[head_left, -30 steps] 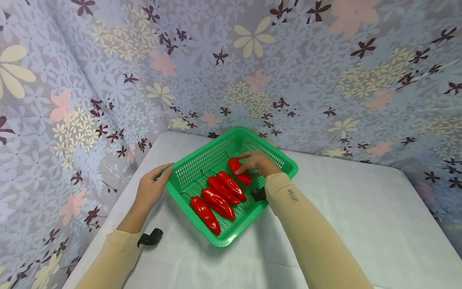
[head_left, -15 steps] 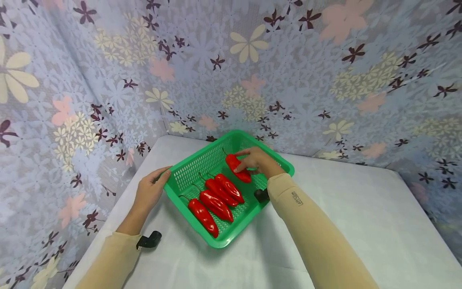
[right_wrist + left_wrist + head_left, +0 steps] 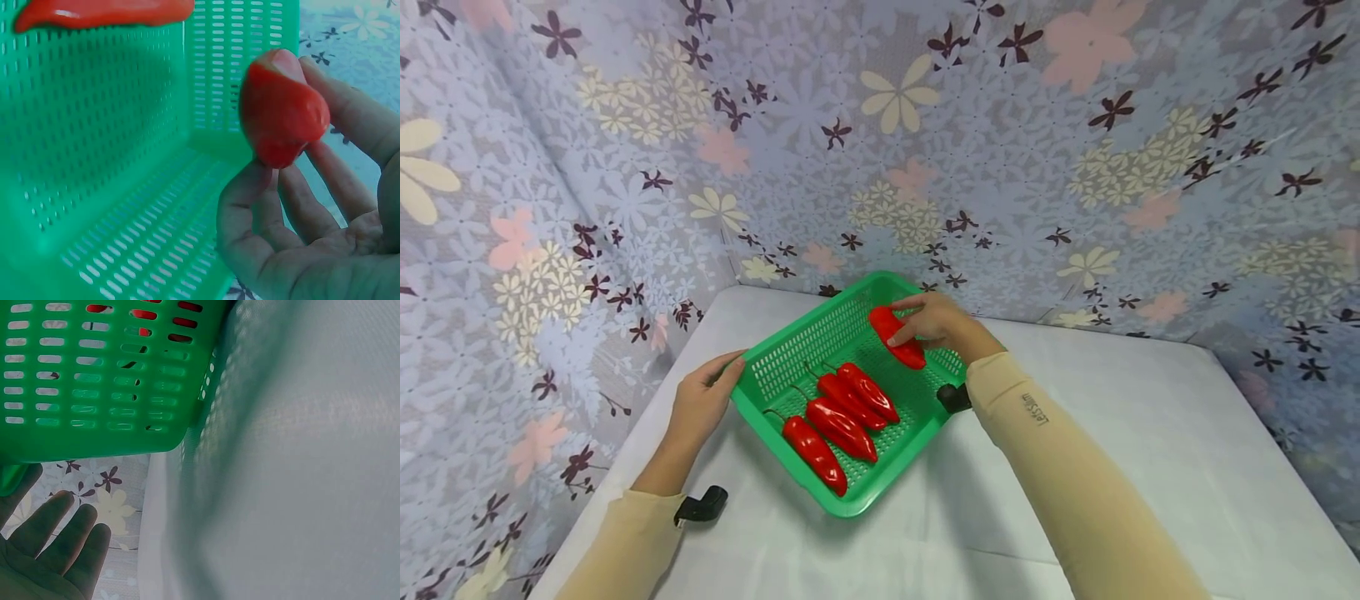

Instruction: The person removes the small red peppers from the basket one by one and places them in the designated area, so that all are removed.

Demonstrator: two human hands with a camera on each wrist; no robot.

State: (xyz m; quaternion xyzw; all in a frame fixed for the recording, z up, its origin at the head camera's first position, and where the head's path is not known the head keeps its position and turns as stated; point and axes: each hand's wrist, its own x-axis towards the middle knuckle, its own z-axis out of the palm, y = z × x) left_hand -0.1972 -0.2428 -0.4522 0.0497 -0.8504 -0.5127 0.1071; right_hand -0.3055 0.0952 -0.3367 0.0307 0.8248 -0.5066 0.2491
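Observation:
A green perforated basket stands on the white-covered table, turned cornerwise. My left hand pinches its left corner at the rim; in the left wrist view several fingers stretch out below the basket wall. Above the far right part of the basket, my right hand grips a shiny red pepper between thumb and fingers. The right wrist view shows this pepper end-on, raised off the basket floor. Several more red peppers lie side by side in the basket, stems toward the far left.
White cloth covers the table around the basket. Flower-patterned fabric rises behind the table and along its left side. A black wrist camera sits on the left wrist, another on the right.
My right hand has lifted the pepper up from the basket floor, away from the others. The left hand keeps its hold on the corner. The head view has shifted slightly.

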